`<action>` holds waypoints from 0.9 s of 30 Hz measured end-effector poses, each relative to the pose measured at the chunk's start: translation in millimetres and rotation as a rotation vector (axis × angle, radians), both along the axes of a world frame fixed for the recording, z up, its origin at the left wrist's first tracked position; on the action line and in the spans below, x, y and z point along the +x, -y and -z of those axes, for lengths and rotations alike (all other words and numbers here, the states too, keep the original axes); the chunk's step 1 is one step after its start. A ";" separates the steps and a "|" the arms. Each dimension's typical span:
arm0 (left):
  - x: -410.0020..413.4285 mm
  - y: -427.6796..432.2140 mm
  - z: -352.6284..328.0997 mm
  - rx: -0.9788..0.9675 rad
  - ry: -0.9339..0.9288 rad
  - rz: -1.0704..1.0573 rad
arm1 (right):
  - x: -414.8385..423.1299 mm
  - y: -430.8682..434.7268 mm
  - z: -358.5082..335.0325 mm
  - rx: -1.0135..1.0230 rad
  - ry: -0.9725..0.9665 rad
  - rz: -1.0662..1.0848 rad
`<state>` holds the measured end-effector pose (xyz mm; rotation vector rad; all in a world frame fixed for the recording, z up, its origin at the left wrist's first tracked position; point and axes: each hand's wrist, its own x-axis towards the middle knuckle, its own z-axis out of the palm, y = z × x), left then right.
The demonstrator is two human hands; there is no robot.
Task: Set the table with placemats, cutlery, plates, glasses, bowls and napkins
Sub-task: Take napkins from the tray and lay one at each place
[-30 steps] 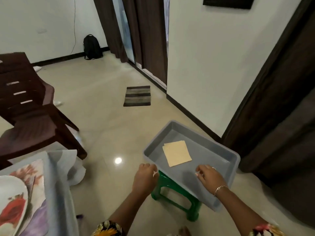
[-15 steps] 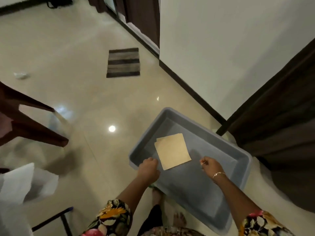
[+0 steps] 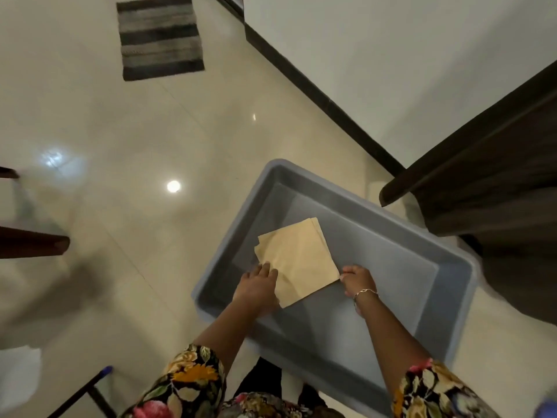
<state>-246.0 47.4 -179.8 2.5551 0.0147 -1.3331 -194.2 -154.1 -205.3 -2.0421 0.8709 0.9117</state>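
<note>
A small stack of beige folded napkins (image 3: 298, 257) lies inside a grey plastic tub (image 3: 422, 279). My left hand (image 3: 257, 286) rests on the stack's near left edge, fingers laid flat over it. At the stack's near right corner, my right hand (image 3: 357, 280) touches the napkins with curled fingers; whether it pinches them is not visible. A bracelet sits on my right wrist.
A striped doormat (image 3: 159, 36) lies on the shiny tiled floor at the top. Dark chair legs (image 3: 33, 244) show at the left edge. A dark curtain (image 3: 488, 191) hangs at the right beside the tub. White cloth (image 3: 18, 375) shows at the lower left.
The view has tilted down and closer to the tub. Both hands moved from the tub's rim and floor inward onto the napkin stack's near edge.
</note>
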 end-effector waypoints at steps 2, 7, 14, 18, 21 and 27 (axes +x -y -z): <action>0.4 1.1 2.9 -0.007 0.004 0.018 | 1.8 -3.9 3.2 -0.004 -0.012 0.002; 1.3 3.7 4.1 -0.019 -0.010 0.000 | 0.5 -10.3 3.2 -0.029 0.015 -0.014; 0.5 4.9 7.0 -0.047 -0.040 -0.048 | 1.3 -20.0 -3.9 -0.095 0.112 -0.025; -2.9 3.7 7.9 -0.050 -0.050 -0.067 | -10.8 -31.6 -18.6 -0.205 0.301 -0.217; -2.8 5.1 7.4 -0.049 -0.055 -0.080 | -23.7 -41.7 -28.1 -0.280 0.418 -0.354; -3.1 5.6 8.1 -0.052 -0.041 -0.155 | -46.4 -39.6 -31.9 -0.412 0.707 -0.635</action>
